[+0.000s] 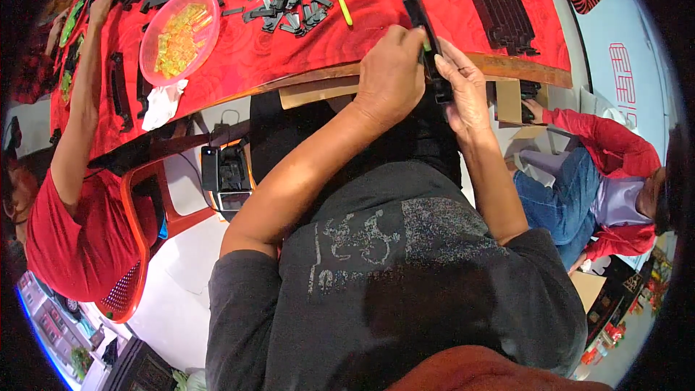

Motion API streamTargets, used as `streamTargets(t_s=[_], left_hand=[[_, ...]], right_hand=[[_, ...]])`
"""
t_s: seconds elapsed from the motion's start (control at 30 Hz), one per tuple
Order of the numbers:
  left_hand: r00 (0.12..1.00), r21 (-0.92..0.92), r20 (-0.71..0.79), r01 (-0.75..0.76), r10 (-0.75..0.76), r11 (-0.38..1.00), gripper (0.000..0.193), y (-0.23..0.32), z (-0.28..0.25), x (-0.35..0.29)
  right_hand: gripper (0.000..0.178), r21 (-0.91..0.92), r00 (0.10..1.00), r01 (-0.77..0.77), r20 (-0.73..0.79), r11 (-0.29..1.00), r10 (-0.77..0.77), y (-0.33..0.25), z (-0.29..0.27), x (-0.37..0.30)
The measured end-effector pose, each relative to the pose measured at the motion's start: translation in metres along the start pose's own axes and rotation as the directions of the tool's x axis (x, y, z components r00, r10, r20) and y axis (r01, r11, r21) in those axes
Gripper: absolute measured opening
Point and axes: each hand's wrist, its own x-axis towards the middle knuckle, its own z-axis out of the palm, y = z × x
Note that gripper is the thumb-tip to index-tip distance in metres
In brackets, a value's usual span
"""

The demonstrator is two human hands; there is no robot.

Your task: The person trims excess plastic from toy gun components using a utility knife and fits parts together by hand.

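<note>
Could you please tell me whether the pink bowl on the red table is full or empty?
Partly full: the pink bowl holds a heap of small yellow pieces across its middle, with bare pink rim showing around them. It stands upright on the red table.

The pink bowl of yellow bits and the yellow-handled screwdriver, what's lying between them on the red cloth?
In the head view, a scattered pile of small black plastic pieces lies between the pink bowl and the screwdriver.

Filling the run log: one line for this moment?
left hand: on black strip | right hand: holds strip | red table

Black strip's [423, 22] middle behind the hands [427, 76]
</note>
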Motion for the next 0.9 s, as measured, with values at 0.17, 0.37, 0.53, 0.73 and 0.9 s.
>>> streamTargets(t_s=[0.17,0.37,0.53,0.73,0.9], left_hand=[[0.878,-0.476,-0.142,0.344,-0.457,0.809,0.024,-0.007,0.018,0.012],[0.909,-0.413,-0.068,0.349,-0.411,0.841,0.022,-0.002,0.022,0.017],[0.910,-0.436,-0.117,0.314,-0.399,0.844,0.018,0.005,0.021,0.017],[0.902,-0.418,-0.135,0.324,-0.411,0.849,0.019,0.009,0.016,0.018],[0.894,-0.421,-0.153,0.327,-0.422,0.846,0.018,0.012,0.013,0.018]], right_hand=[[0.037,0.025,1.000,0.019,0.012,1.000,-0.019,-0.003,0.016,-0.007],[0.039,-0.004,0.995,0.091,0.035,0.996,-0.091,0.007,0.017,-0.010],[0.040,-0.055,0.996,0.066,0.057,0.996,-0.063,0.004,0.023,-0.017],[0.040,-0.072,0.991,0.123,0.068,0.990,-0.118,0.019,0.016,-0.014],[0.038,-0.125,0.984,0.179,0.000,0.976,-0.180,0.021,0.026,-0.016]])
